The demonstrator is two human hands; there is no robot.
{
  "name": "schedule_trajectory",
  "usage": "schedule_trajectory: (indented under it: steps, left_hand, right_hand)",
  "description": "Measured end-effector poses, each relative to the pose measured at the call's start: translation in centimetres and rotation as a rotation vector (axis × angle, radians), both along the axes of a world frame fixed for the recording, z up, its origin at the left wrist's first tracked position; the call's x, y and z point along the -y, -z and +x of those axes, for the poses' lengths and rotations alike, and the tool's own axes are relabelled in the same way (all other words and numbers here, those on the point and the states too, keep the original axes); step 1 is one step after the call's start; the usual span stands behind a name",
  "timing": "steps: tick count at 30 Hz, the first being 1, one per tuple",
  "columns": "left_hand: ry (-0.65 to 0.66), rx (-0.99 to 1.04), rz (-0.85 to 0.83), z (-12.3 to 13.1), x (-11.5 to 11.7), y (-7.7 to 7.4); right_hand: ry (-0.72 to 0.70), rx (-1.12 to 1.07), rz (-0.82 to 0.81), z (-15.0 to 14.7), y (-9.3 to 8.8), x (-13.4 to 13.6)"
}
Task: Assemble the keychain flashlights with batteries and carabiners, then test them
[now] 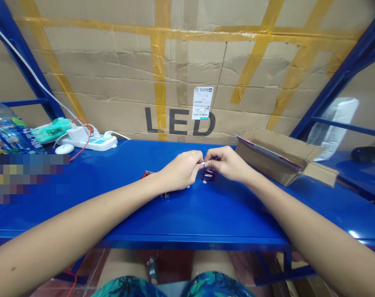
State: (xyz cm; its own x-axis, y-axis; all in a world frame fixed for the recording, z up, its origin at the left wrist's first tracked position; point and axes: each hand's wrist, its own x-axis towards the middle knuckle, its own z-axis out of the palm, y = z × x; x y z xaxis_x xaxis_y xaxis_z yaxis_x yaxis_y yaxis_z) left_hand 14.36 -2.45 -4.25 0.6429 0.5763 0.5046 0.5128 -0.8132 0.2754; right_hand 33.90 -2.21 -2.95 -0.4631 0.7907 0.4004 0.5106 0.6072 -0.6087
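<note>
My left hand [184,168] and my right hand [226,163] meet over the middle of the blue table [187,222], fingertips almost touching. Both are closed in a pinch on a small white piece [202,163], too small to name. Just below the right fingertips lies a dark purple coiled or stacked item [209,175] with silvery parts inside it. A small white disc [205,182] rests on the table beside it. Partly behind the left wrist are a red item [146,174] with a metal end and some small metal bits [165,195].
An opened cardboard box [268,159] stands at the right. At the left are a white power strip [104,141] with cables, a white rounded device [64,149], a green packet [53,128] and a plastic bottle [8,128]. Behind rises a large taped carton [119,82].
</note>
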Motion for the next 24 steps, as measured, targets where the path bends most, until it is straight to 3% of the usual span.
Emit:
schedule_trajectory:
  steps: [5, 9, 12, 18, 21, 24]
  left_hand:
    - [-0.037, -0.225, 0.180, 0.1, 0.2, -0.1]
    - [-0.022, -0.213, 0.227, 0.0, -0.2, -0.2]
    - [-0.001, -0.035, 0.148, -0.2, -0.7, -0.4]
    - [0.005, 0.201, -0.264, -0.4, -0.9, -1.0]
    - [0.003, 0.182, -0.236, -0.4, -0.6, -0.9]
    - [0.024, 0.097, -0.053, -0.4, -0.3, -0.7]
  right_hand:
    - [-0.015, -0.081, -0.135, 0.0, 0.1, -0.1]
    - [-0.015, -0.090, -0.140, 0.0, 0.2, -0.2]
    - [0.006, -0.077, -0.013, 0.0, 0.1, -0.3]
    - [0.004, 0.012, 0.218, -0.3, 0.3, -0.2]
    - [0.018, 0.010, 0.194, -0.4, 0.4, -0.1]
    - [0.038, -0.028, 0.113, -0.5, 0.2, 0.1]
